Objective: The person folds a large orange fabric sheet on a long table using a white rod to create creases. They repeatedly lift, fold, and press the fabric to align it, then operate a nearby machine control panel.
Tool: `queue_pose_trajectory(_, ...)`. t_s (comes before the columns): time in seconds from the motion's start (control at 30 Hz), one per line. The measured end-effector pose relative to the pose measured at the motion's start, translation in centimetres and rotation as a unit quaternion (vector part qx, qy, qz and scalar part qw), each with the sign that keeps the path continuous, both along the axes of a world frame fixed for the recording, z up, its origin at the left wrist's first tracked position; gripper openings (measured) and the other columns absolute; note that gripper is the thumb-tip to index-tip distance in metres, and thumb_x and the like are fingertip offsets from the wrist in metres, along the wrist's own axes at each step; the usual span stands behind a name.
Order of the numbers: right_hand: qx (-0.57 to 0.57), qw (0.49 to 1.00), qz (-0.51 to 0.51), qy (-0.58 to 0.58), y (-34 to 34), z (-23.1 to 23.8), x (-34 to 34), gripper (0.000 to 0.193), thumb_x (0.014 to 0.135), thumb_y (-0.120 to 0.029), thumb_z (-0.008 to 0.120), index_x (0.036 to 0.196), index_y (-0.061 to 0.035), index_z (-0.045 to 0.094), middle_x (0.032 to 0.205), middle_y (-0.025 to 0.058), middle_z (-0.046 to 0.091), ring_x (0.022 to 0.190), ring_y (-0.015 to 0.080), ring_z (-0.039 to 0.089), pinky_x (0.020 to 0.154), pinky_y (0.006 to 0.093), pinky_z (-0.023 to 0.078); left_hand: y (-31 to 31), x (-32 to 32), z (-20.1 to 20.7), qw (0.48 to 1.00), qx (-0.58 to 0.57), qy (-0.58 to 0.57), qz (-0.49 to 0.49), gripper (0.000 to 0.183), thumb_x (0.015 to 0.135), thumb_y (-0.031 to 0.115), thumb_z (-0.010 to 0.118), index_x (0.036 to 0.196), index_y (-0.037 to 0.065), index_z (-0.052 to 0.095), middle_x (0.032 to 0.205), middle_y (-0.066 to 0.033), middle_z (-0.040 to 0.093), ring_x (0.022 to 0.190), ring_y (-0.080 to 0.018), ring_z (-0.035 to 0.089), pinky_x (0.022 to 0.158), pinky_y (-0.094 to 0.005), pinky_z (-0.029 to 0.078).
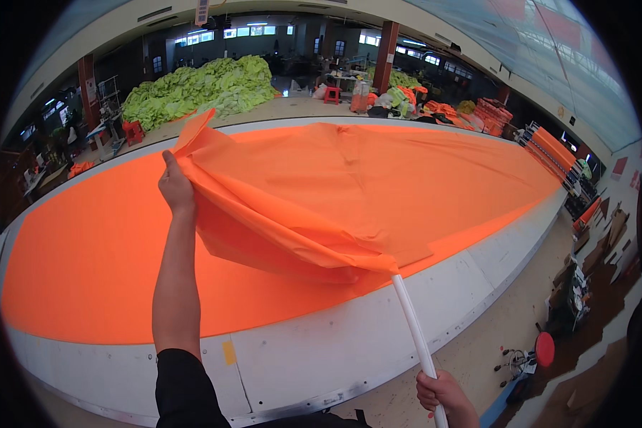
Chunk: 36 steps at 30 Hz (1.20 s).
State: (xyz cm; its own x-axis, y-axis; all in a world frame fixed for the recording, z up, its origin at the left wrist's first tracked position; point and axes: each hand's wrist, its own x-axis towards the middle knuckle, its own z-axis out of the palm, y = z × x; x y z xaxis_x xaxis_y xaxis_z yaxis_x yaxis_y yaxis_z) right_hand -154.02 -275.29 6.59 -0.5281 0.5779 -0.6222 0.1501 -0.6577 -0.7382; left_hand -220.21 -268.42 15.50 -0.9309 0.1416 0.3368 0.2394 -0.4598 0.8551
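A wide layer of bright orange fabric lies spread along a long pale table. My left hand is raised over it, closed on the edge of an upper sheet of the same orange fabric, which it lifts into a hanging fold. Low at the right, my right hand is wrapped round a white pole. The pole's far end meets the lifted fabric's near corner; whether it goes under the cloth is hidden.
A roller machine with orange cloth stands at the table's far right end. Beyond the table are a heap of lime-green fabric, a red stool and a pillar. A red-seated wheeled stool is at the right.
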Motion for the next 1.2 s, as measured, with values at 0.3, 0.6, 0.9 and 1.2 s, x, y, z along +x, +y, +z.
queue_pose_trajectory(0.3,0.241,0.928,0.056,-0.28,-16.8,-13.1,2.8,0.034,0.099,-0.03,0.07,0.078,-0.0055,0.058,0.06,0.0019,0.055,0.047,0.0116,0.054,0.044,0.029,0.045,-18.3,-6.3,7.0,1.0,0.017,-0.004,-0.013,0.064,0.1,0.064,0.059,0.062,0.016,0.038,0.062,0.0055,0.047,0.054,-0.0123,0.047,0.053,-0.0342,0.039)
queue_pose_trajectory(0.6,0.251,0.923,0.185,-0.228,-32.7,-11.8,-13.7,0.032,0.092,-0.026,0.073,0.099,0.0046,0.07,0.074,0.0173,0.07,0.062,0.023,0.067,0.058,0.043,0.054,-33.7,-12.9,10.5,0.994,0.015,0.008,-0.107,0.059,0.102,0.062,0.055,0.065,0.016,0.049,0.064,0.0044,0.049,0.054,-0.0131,0.051,0.053,-0.0317,0.044)
queue_pose_trajectory(0.9,0.118,0.966,0.231,-0.02,-42.2,-11.7,-40.4,0.031,0.098,-0.03,0.071,0.09,-0.006,0.054,0.062,0.0021,0.054,0.048,0.0122,0.053,0.046,0.0314,0.046,-45.0,-20.8,13.3,0.943,-0.096,0.259,-0.184,0.054,0.108,0.048,0.056,0.067,0.012,0.056,0.062,0.0072,0.05,0.055,-0.0046,0.045,0.053,-0.0261,0.036)
queue_pose_trajectory(1.2,-0.187,0.944,0.041,0.27,-49.3,-7.9,-63.1,0.033,0.104,-0.033,0.065,0.088,-0.0142,0.043,0.061,-0.0057,0.035,0.046,0.0046,0.031,0.041,0.0263,0.03,-49.3,-22.3,2.5,0.812,-0.2,0.441,-0.326,0.071,0.082,0.032,0.083,0.143,0.007,0.056,0.152,-0.0138,0.047,0.14,-0.0316,0.045,0.117,-0.0455,0.038)
